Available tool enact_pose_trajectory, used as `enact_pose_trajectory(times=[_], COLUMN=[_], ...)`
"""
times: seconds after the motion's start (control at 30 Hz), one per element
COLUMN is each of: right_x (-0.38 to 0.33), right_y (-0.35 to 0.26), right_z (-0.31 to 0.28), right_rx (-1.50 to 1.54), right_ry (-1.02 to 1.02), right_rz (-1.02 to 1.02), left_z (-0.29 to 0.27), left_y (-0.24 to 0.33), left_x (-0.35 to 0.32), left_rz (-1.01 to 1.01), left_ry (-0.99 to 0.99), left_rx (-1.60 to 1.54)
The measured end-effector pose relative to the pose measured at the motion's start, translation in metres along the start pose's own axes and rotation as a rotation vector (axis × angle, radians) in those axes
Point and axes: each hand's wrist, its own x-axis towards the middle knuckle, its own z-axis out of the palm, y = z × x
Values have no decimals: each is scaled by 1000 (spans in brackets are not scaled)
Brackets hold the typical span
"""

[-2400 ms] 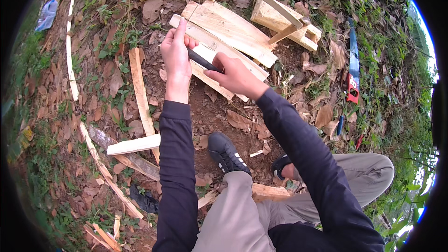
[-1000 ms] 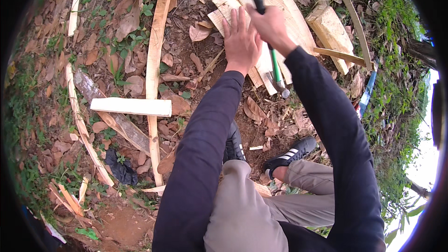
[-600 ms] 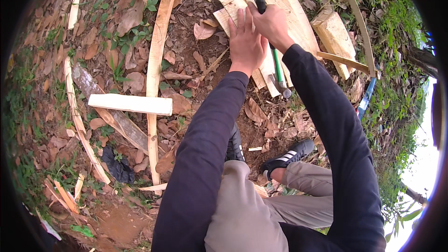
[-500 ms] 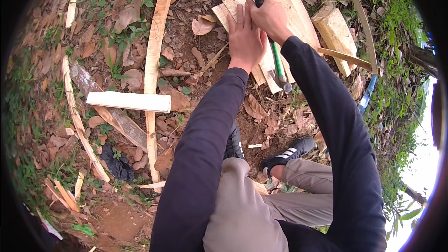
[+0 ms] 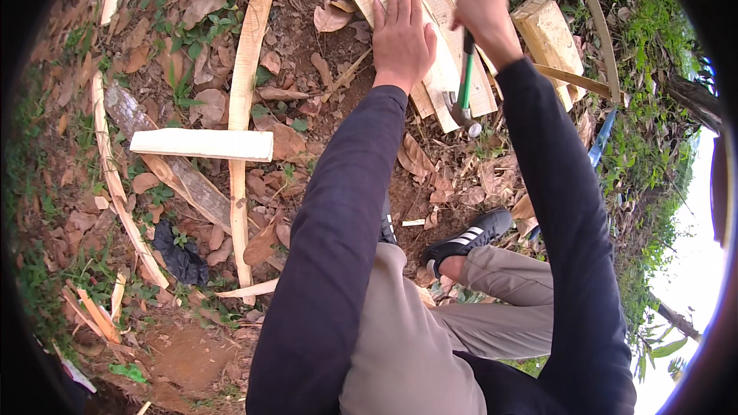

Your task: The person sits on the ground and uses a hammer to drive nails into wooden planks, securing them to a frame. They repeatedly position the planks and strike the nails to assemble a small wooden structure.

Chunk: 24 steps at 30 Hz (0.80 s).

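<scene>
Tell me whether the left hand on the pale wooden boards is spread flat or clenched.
Spread flat: the left hand lies palm down with fingers extended on the pale wooden boards.

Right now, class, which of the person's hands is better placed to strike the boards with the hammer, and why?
The right hand. It already grips the hammer by its handle, with the head hanging low over the boards. The left hand lies flat, fingers spread, on those boards, so it is probably better kept steadying them.
</scene>
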Motion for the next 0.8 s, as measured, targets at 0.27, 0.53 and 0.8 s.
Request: enact_pose_trajectory(times=[0.27, 0.53, 0.8], right_x=[-155, -243, -251], right_y=[-3, 13, 27], right_z=[-57, -36, -39], right_rx=[999, 940, 791], right_ry=[353, 340, 318], right_rz=[-76, -342, -220], left_z=[4, 0, 1], left_y=[-2, 1, 15], left_x=[-1, 4, 6], left_rz=[-9, -17, -18], left_ry=[3, -20, -118], left_rx=[-4, -29, 164])
